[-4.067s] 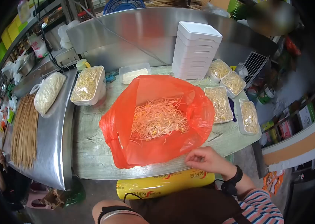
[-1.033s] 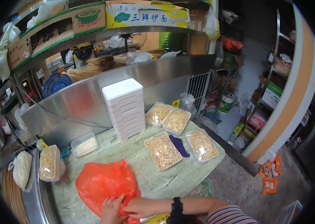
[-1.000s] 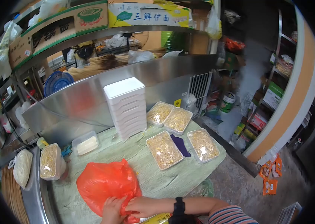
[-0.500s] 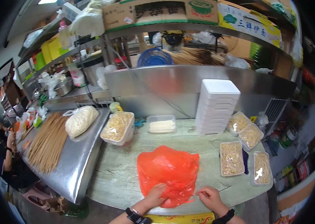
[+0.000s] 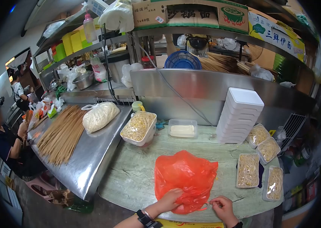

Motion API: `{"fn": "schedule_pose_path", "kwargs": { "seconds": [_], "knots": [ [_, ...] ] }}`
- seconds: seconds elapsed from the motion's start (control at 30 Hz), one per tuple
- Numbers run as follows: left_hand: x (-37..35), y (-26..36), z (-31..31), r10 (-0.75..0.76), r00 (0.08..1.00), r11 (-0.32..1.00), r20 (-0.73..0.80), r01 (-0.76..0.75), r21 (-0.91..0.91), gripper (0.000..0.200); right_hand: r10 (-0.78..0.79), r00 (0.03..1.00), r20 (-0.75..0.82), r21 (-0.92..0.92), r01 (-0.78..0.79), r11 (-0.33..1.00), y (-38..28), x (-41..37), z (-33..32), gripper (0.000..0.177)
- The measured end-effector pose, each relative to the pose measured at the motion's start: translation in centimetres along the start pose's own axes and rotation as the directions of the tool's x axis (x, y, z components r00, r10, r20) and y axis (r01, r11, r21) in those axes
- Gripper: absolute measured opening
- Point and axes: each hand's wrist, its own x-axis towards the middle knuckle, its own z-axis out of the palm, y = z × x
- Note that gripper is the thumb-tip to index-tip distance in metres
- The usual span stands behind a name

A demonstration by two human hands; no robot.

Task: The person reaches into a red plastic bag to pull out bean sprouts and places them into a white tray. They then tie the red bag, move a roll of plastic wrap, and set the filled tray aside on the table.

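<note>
A red plastic bag (image 5: 185, 171) lies bunched on the pale green worktop (image 5: 130, 186) in front of me. My left hand (image 5: 170, 200) is on its near edge, fingers curled into the crumpled film and closed on it. Just right of the bag is my right hand (image 5: 223, 209), thumb and fingers pinched together beside a thin loop of the bag. Whether anything is between those fingers I cannot make out. What the bag contains, if anything, is hidden.
Bean-sprout boxes (image 5: 248, 171) stand right, with another sprout-filled tub (image 5: 139, 127) at left. Behind are a white container stack (image 5: 240, 114) and a clear tray (image 5: 183, 128). Skewers (image 5: 63, 133) and a bulging white bag (image 5: 100, 117) lie on the steel table. A person (image 5: 6, 140) is far left.
My view has turned left, so the scene sits further right in the frame. Both hands stay at the bag's near edge, with little change in their grip.
</note>
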Motion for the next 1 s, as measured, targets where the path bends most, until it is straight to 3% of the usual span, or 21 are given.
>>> {"fn": "schedule_pose_path", "kwargs": {
  "seconds": [0.33, 0.4, 0.5, 0.73, 0.8, 1.0],
  "knots": [
    [0.4, 0.0, 0.0, 0.034, 0.999, 0.999, 0.005, -0.034, -0.035, 0.039, 0.007, 1.0, -0.002, 0.058, -0.007, 0.998, 0.4, -0.2, -0.1, 0.009],
    [0.1, -0.2, 0.0, -0.015, 1.0, 1.0, 0.014, 0.015, 0.007, 0.042, -0.031, 0.999, 0.014, -0.025, 0.031, 0.999, 0.4, 0.0, -0.2, 0.009],
    [-0.1, -0.4, 0.1, 0.003, 1.0, 1.0, -0.005, -0.003, 0.01, 0.044, 0.026, 1.0, -0.003, 0.064, -0.026, 0.998, 0.9, -0.1, 0.2, 0.01],
    [0.0, -0.8, 0.4, -0.008, 1.0, 1.0, -0.011, 0.008, 0.003, 0.048, 0.022, 1.0, 0.006, 0.066, -0.022, 0.998, 0.5, -0.1, 0.1, 0.009],
    [-0.1, -0.7, 0.4, -0.008, 1.0, 1.0, -0.012, 0.008, -0.007, 0.048, -0.002, 1.0, -0.011, -0.028, 0.002, 1.0, 0.0, -0.3, 0.1, 0.005],
    [-0.1, -0.3, 0.2, -0.031, 0.999, 0.999, 0.008, 0.03, 0.02, 0.046, 0.008, 1.0, -0.008, -0.01, -0.008, 1.0, 0.0, 0.0, 0.1, 0.009]
  ]
}}
